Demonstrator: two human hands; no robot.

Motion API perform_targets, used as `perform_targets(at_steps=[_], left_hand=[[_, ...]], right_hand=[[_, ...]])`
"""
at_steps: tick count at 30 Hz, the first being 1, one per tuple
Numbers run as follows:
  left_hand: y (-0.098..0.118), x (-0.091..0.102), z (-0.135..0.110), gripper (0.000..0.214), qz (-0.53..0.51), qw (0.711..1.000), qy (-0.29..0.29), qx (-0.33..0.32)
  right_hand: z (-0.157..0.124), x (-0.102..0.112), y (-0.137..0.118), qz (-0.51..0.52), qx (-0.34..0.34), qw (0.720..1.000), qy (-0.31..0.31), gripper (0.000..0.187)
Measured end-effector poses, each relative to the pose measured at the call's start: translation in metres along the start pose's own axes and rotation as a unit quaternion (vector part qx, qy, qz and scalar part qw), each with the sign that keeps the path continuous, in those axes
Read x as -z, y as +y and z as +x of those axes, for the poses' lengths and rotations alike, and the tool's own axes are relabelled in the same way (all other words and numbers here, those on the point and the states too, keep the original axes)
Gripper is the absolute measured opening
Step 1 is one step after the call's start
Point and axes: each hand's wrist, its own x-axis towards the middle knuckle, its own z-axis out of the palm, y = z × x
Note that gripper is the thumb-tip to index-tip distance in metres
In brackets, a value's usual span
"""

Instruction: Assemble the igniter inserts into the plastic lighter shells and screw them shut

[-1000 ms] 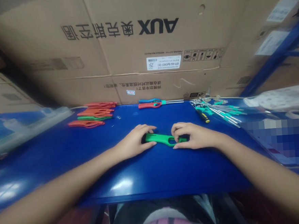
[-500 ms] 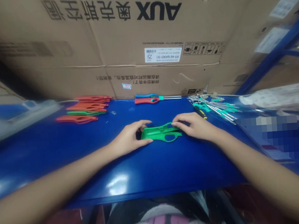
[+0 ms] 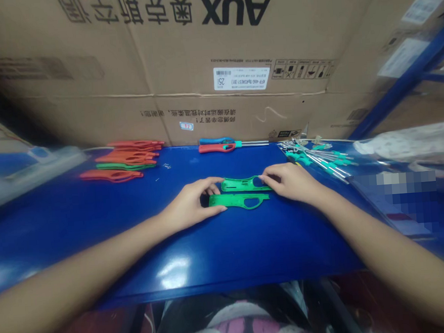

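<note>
Two green lighter shell halves lie one above the other with a thin gap between them, insides facing up, each with a trigger loop at its right end. My left hand (image 3: 192, 201) is curled around their left ends: the thumb presses the near green shell half (image 3: 230, 201), and the index fingertip touches the far green shell half (image 3: 238, 184). My right hand (image 3: 286, 180) pinches the right end of the far half by its loop, hiding its tip.
Orange shells (image 3: 126, 157) and a green one are stacked at the left. Blue and red long lighters (image 3: 216, 147) lie against the cardboard box (image 3: 184, 62). Metal lighter rods with teal parts (image 3: 320, 160) are piled at the right, by a white plastic bag (image 3: 403, 146).
The far shell half has come away from the near half and now lies flat and parallel beyond it. My right hand moved slightly right and away with it; my left hand stayed nearly in place.
</note>
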Motion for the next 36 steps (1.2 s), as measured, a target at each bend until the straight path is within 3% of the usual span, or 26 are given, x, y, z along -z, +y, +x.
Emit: perform_targets(at_steps=[8, 14, 20, 31, 36], left_hand=[[0.020, -0.002, -0.007, 0.047, 0.056, 0.993, -0.053, -0.086], [0.031, 0.002, -0.010, 0.045, 0.120, 0.983, -0.060, -0.125], [0.027, 0.001, -0.010, 0.040, 0.139, 0.978, -0.072, -0.137], [0.031, 0.007, -0.010, 0.033, 0.223, 0.960, -0.100, -0.136], [0.031, 0.008, -0.011, 0.033, 0.225, 0.960, -0.087, -0.144]], right_hand=[[0.002, -0.014, -0.002, 0.084, 0.065, 0.994, -0.008, 0.013], [-0.002, -0.011, -0.010, 0.126, 0.117, 0.985, 0.022, 0.008], [-0.006, -0.004, -0.012, 0.146, 0.187, 0.971, -0.028, 0.010], [-0.006, -0.008, -0.020, 0.175, 0.212, 0.960, -0.054, 0.011], [-0.004, -0.003, -0.014, 0.148, 0.175, 0.973, -0.003, 0.017]])
